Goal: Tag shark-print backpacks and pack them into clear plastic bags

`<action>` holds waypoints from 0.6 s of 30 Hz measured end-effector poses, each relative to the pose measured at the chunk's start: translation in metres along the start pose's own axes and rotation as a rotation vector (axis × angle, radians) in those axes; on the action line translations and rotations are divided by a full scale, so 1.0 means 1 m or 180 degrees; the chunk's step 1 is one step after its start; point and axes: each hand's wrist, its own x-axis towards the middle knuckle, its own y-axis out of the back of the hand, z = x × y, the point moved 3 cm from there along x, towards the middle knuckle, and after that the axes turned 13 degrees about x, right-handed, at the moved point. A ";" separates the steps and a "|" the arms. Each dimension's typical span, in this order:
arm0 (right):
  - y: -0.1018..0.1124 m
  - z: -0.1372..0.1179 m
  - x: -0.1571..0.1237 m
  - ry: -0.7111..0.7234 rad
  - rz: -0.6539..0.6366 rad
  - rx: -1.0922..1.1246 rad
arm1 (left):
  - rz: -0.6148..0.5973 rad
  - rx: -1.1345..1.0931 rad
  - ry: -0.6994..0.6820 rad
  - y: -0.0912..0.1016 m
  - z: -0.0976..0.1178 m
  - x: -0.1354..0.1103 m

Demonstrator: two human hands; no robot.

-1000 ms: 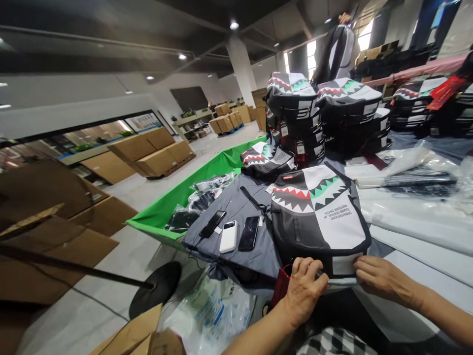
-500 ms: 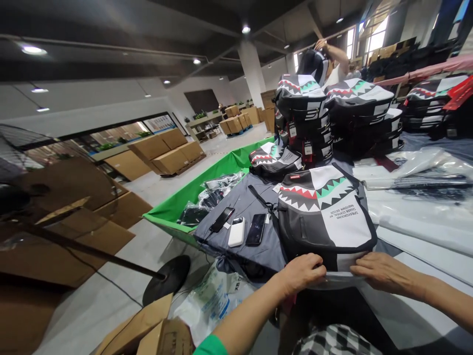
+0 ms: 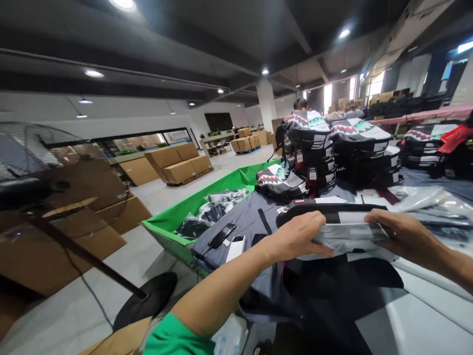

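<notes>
A black, grey and white backpack (image 3: 349,216) is tipped up on the grey-covered table, its bottom edge facing me. Clear plastic (image 3: 342,239) hangs along that edge. My left hand (image 3: 301,235) is closed on the left part of the edge, thumb below and fingers above. On the opposite side my right hand (image 3: 399,228) grips the edge and the plastic in the same way. Left of the backpack lie a dark phone (image 3: 222,235), a white power bank (image 3: 235,248) and another dark phone (image 3: 257,240), partly behind my left arm.
Stacked shark-mouth backpacks (image 3: 312,143) stand at the back, with a person behind them. To the left is a green-lined bin (image 3: 157,227) holding plastic-wrapped items. Clear plastic bags (image 3: 424,202) lie at the right. A fan stand base (image 3: 144,301) sits on the floor.
The near end of the backpack has risen, so its front panel, seen fully before, is now mostly hidden. Both hands rose with it. The view has tilted upward.
</notes>
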 end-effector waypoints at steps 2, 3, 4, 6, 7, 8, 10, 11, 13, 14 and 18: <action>-0.001 -0.009 0.003 0.0155 0.0387 -0.0288 | 0.0345 0.0256 0.0247 -0.004 0.000 0.005; -0.004 -0.012 0.003 0.0184 0.0503 -0.0383 | 0.0577 0.0394 0.0401 -0.009 0.000 0.006; -0.009 -0.014 0.001 0.0196 0.0528 -0.0427 | 0.0809 0.0552 0.0552 -0.014 0.000 0.005; -0.019 -0.016 -0.005 0.0276 0.0400 -0.0372 | 0.1191 0.0909 0.0810 -0.025 0.000 -0.001; -0.022 -0.015 -0.008 0.0337 0.0294 -0.0311 | 0.1268 0.1062 0.0862 -0.028 0.001 -0.004; -0.025 -0.015 -0.011 0.0423 0.0192 -0.0256 | 0.1238 0.1148 0.0806 -0.030 0.003 -0.007; -0.027 -0.012 -0.018 0.0542 0.0163 -0.0269 | 0.0957 0.1047 0.0424 -0.029 0.007 -0.013; -0.027 -0.011 -0.020 0.0534 0.0240 -0.0357 | 0.0763 0.0899 0.0166 -0.027 0.010 -0.017; -0.028 -0.008 -0.027 0.0456 0.0456 -0.0637 | 0.0419 0.0621 -0.0284 -0.023 0.014 -0.025; -0.032 -0.006 -0.032 0.0413 0.0525 -0.0742 | 0.0328 0.0582 -0.0406 -0.023 0.015 -0.029; -0.066 0.016 -0.069 0.0439 0.0255 -0.0637 | 0.0578 0.1111 -0.0141 -0.043 0.008 -0.039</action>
